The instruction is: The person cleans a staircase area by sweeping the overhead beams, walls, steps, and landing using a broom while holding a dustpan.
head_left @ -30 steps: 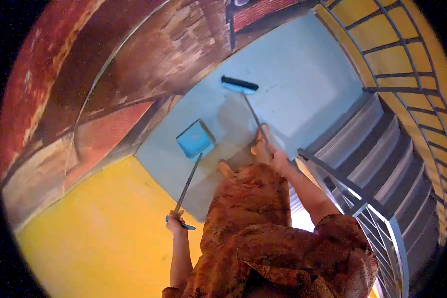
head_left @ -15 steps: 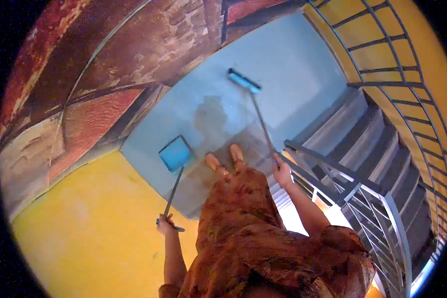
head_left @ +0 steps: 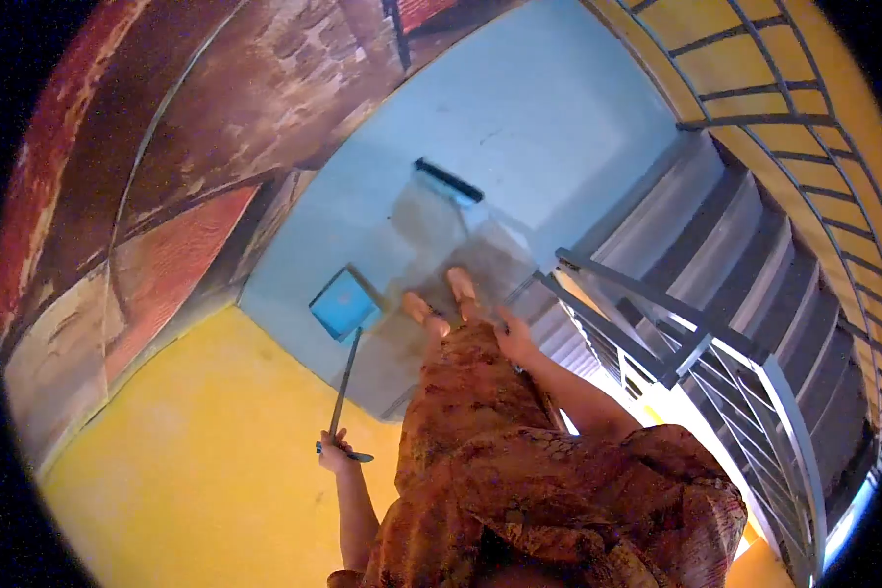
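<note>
My left hand (head_left: 333, 453) is closed round the upper end of the long dark handle of a blue dustpan (head_left: 346, 304). The pan, with a dark rim, rests on the blue floor to the left of my bare feet (head_left: 443, 302). Close to my right thigh, my right hand (head_left: 515, 339) is closed on the handle of a broom. That handle is smeared by motion and hard to make out. The broom's head (head_left: 448, 180), blue with a dark edge, lies beyond my feet, to the upper right of the pan.
Grey stairs (head_left: 701, 230) climb on the right, behind a metal railing (head_left: 676, 338). A painted brown and red wall (head_left: 255, 108) rises on the far left, and a yellow wall (head_left: 196, 421) stands at lower left. A darker patch (head_left: 426, 223) marks the floor.
The broom head has moved left and slightly nearer my feet. My right hand has come left toward my legs with the handle. The dustpan and left hand have barely shifted.
</note>
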The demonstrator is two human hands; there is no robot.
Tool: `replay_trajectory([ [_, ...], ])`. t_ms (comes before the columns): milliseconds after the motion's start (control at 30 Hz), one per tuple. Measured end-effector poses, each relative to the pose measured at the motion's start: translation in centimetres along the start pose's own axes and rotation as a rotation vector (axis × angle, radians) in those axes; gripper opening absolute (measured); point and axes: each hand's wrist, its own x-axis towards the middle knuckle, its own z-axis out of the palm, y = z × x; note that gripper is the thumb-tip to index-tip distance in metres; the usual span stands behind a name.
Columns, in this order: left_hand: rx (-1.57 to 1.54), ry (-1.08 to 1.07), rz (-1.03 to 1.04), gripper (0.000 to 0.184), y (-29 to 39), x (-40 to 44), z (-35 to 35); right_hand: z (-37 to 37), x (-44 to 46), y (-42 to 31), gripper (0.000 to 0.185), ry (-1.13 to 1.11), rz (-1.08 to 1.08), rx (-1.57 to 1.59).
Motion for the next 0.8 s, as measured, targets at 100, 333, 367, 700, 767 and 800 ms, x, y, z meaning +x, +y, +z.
replay_trajectory([
  [100,0.008,0.011,0.023,0.023,1.6,-1.3,1.3,-6.5,-0.7,-3.7,0.04,-0.31,0.447,0.382],
  [333,0.004,-0.096,0.069,0.024,2.2,-1.4,1.1,-10.5,-1.2,0.3,0.044,-0.005,0.608,0.297],
  [367,0.001,-0.1,0.044,0.024,2.7,-2.0,1.6,-11.8,1.1,-0.6,0.043,0.042,0.759,0.395],
  [700,-0.045,-0.088,0.04,0.023,2.8,-4.3,1.4,-8.2,10.3,11.0,0.024,0.181,0.909,0.571],
  [767,-0.067,-0.111,0.018,0.024,1.8,-3.0,0.8,-3.2,7.0,11.9,0.018,0.303,0.992,1.697],
  [800,-0.079,-0.11,0.011,0.024,1.7,-2.5,0.6,-1.8,5.5,9.2,0.016,0.149,0.924,1.12],
])
